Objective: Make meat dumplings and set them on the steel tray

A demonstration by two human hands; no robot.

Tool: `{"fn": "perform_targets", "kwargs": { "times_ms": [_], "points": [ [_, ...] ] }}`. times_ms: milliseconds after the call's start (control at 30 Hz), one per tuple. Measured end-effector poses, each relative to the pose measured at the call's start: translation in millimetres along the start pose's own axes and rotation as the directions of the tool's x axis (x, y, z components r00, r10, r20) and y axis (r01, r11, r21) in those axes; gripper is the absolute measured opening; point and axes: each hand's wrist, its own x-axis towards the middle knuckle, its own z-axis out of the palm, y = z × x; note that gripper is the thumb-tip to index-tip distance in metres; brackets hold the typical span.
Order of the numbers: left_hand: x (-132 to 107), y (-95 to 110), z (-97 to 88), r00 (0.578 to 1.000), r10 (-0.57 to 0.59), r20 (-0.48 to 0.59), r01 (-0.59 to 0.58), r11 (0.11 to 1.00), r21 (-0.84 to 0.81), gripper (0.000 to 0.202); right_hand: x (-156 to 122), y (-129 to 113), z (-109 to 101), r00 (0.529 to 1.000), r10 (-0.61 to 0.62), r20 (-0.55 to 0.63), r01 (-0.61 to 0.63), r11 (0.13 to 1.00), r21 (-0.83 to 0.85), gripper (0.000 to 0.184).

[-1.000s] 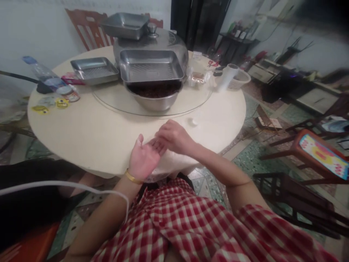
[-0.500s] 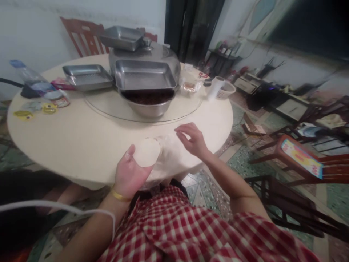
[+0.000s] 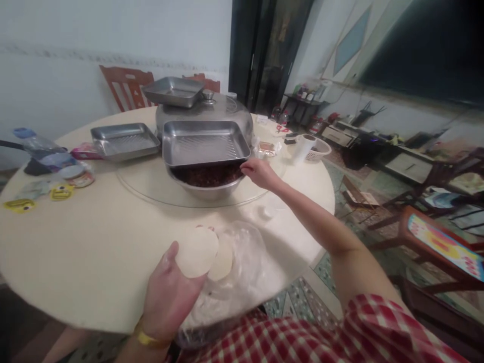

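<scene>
On my left hand (image 3: 172, 290) lies a round, pale dumpling wrapper (image 3: 196, 252), my thumb at its left edge and fingertips showing beyond its far edge. More wrappers (image 3: 222, 259) rest just right of it on a clear plastic bag (image 3: 251, 252). My right hand (image 3: 260, 173) reaches out with closed fingers to the right rim of a metal bowl (image 3: 215, 191) of dark red filling (image 3: 206, 177). Whatever those fingers pinch is too small to make out. A rectangular metal tray (image 3: 206, 142) sits over the back of the bowl.
Behind the bowl stands a large lidded pan (image 3: 242, 108) with another tray (image 3: 174, 91) on top. A third tray (image 3: 126, 141) and a jar (image 3: 77, 176) are at left. A paper roll (image 3: 302, 148) and a basket (image 3: 317, 149) stand at right on the round table (image 3: 94, 252).
My right hand has moved forward from beside the plastic bag to the bowl's right rim. The wrapper stays in my left hand. The view has tilted upward.
</scene>
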Motion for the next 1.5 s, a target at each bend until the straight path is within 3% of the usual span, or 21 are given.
{"fn": "perform_targets", "kwargs": {
  "times_ms": [133, 233, 333, 433, 533, 700, 767, 900, 967, 1100, 1167, 1333, 1500],
  "points": [
    [13, 10, -0.4, 0.999, 0.019, -0.041, -0.018, 1.000, 0.021, 0.049, 22, -18, 7, 0.997, -0.035, 0.063, 0.027, 0.992, 0.124, 0.015],
    [21, 15, 0.3, 0.993, 0.050, -0.108, -0.041, 0.996, 0.083, 0.048, 35, -30, 19, 0.991, -0.088, 0.105, 0.078, 0.992, 0.096, 0.014],
    [26, 19, -0.3, 0.988, 0.046, -0.149, -0.030, 0.994, 0.110, 0.049, 38, -33, 24, 0.962, -0.263, 0.067, 0.265, 0.964, -0.021, 0.024],
    [29, 23, -1.3, 0.983, 0.047, -0.176, -0.027, 0.994, 0.110, 0.050, 36, -34, 23, 0.911, -0.412, -0.025, 0.412, 0.911, -0.030, 0.036],
    [31, 24, -0.7, 0.976, 0.090, -0.199, -0.064, 0.989, 0.131, 0.052, 38, -42, 27, 0.890, -0.453, -0.042, 0.455, 0.889, 0.053, 0.038],
    [31, 25, 1.4, 0.962, 0.057, -0.266, -0.023, 0.991, 0.131, 0.044, 47, -56, 36, 0.858, -0.512, -0.037, 0.504, 0.825, 0.258, 0.027],
    [30, 26, 0.9, 0.960, 0.049, -0.275, -0.017, 0.993, 0.119, 0.046, 48, -55, 32, 0.820, -0.573, -0.002, 0.541, 0.774, 0.329, 0.025],
    [28, 25, -2.4, 0.961, 0.047, -0.274, -0.016, 0.994, 0.112, 0.048, 51, -43, 16, 0.702, -0.679, 0.214, 0.592, 0.724, 0.355, 0.022],
    [28, 24, -3.5, 0.962, 0.075, -0.263, -0.043, 0.991, 0.127, 0.049, 53, -40, 13, 0.718, -0.651, 0.248, 0.573, 0.754, 0.321, 0.022],
    [28, 21, 0.0, 0.966, 0.103, -0.236, -0.070, 0.987, 0.145, 0.048, 57, -47, 22, 0.830, -0.525, 0.187, 0.475, 0.842, 0.256, 0.024],
    [28, 19, 3.8, 0.971, 0.071, -0.227, -0.040, 0.989, 0.139, 0.045, 57, -55, 30, 0.854, -0.470, 0.224, 0.414, 0.874, 0.256, 0.025],
    [27, 14, 7.4, 0.983, 0.119, -0.141, -0.088, 0.974, 0.209, 0.046, 58, -67, 41, 0.845, -0.421, 0.331, 0.332, 0.897, 0.292, 0.031],
    [31, 18, 5.4, 0.950, 0.167, -0.264, -0.097, 0.961, 0.260, 0.043, 58, -70, 43, 0.840, -0.387, 0.380, 0.292, 0.913, 0.285, 0.030]
  ]
}}
